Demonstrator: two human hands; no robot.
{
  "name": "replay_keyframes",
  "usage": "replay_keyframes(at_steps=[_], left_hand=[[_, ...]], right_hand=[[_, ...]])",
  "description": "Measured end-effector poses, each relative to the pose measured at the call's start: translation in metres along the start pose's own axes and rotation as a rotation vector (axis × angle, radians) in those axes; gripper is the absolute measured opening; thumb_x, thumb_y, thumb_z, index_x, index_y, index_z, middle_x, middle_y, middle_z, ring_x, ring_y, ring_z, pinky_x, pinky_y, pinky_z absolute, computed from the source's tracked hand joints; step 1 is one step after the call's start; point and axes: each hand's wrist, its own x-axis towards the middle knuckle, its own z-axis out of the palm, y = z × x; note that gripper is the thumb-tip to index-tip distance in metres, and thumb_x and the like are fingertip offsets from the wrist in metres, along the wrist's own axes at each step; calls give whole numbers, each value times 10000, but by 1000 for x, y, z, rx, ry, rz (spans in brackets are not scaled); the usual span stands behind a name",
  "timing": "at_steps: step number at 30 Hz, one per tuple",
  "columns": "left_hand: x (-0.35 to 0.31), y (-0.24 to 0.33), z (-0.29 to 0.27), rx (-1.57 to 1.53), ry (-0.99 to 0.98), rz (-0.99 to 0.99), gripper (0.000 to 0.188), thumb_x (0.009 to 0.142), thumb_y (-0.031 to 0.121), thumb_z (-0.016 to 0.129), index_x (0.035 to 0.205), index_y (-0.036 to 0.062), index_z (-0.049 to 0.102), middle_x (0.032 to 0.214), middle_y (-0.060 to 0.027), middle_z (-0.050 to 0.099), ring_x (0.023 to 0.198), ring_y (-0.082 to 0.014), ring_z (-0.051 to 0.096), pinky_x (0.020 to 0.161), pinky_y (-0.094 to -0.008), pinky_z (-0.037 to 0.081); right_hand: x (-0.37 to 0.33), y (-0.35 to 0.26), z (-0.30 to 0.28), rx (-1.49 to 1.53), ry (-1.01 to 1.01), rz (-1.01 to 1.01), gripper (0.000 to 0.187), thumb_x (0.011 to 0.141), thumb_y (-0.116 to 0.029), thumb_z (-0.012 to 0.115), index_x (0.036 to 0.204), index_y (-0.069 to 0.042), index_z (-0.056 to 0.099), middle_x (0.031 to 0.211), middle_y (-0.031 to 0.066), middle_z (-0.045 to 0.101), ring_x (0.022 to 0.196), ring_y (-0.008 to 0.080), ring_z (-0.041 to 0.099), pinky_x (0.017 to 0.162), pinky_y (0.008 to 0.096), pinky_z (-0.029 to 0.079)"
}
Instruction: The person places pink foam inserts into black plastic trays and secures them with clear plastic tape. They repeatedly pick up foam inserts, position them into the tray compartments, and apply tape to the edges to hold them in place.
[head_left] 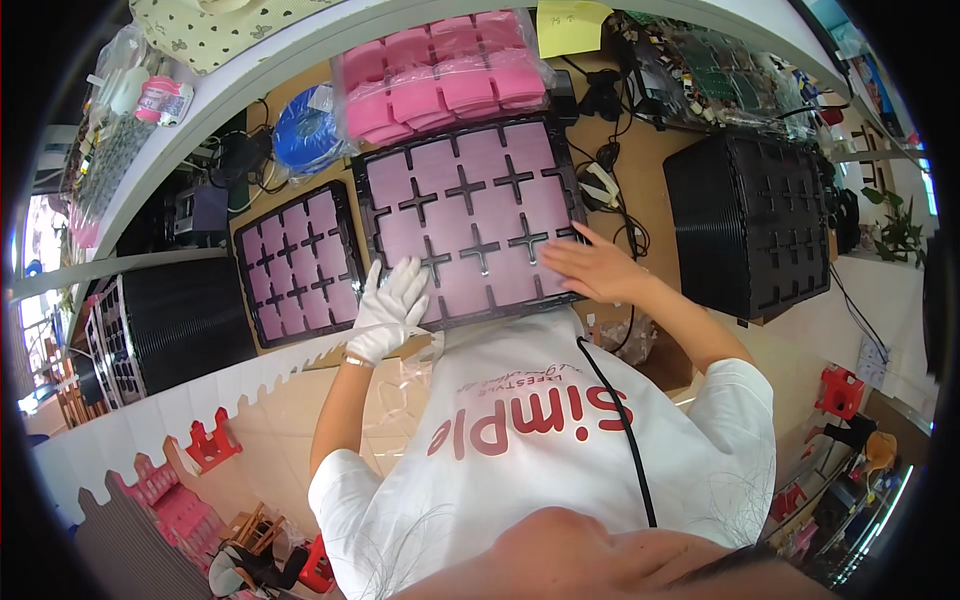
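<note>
A black tray (465, 187) with cross-shaped dividers lies in front of me, its several compartments lined with pink-purple sheets. My left hand (393, 303), in a white glove, rests at the tray's near left corner with its fingers stretched out. My bare right hand (597, 266) lies flat over the near right compartment, fingers extended and thumb apart. Neither hand shows anything held. To the left lies a smaller-looking black tray (297, 262) with the same kind of pink-purple sheets, close to my gloved fingers.
Pink foam pieces (440, 85) in clear plastic sit behind the tray. A blue spool (308, 132) stands left of them. Stacked black trays rise at right (745, 225) and left (185, 320). Cables (630, 200) run along the right; circuit boards (715, 65) lie at the back right.
</note>
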Motion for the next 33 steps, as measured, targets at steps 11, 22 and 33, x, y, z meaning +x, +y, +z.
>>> replay_keyframes(at_steps=[11,22,33], left_hand=[[-58,33,14,-350,302,-611,326,826,258,682,1072,43,663,1129,-149,637,1058,-315,592,920,-417,469],[-36,66,20,-1260,790,-1297,370,818,155,743,1083,-16,550,948,-41,604,762,-126,576,704,-280,501],[-256,-139,32,-985,1494,-1349,523,877,289,706,1190,-77,501,1116,-104,593,993,-160,554,883,-295,460]], right_hand=[[-55,-22,35,96,179,238,257,811,-228,652,904,9,684,1115,138,642,1109,287,562,1068,499,351],[-43,-31,77,279,258,911,643,990,-313,348,1509,-35,90,1560,221,90,1454,374,-25,1130,561,-9],[-16,-31,18,356,471,587,487,1004,-191,297,1451,2,288,1510,176,277,1408,313,231,1138,415,189]])
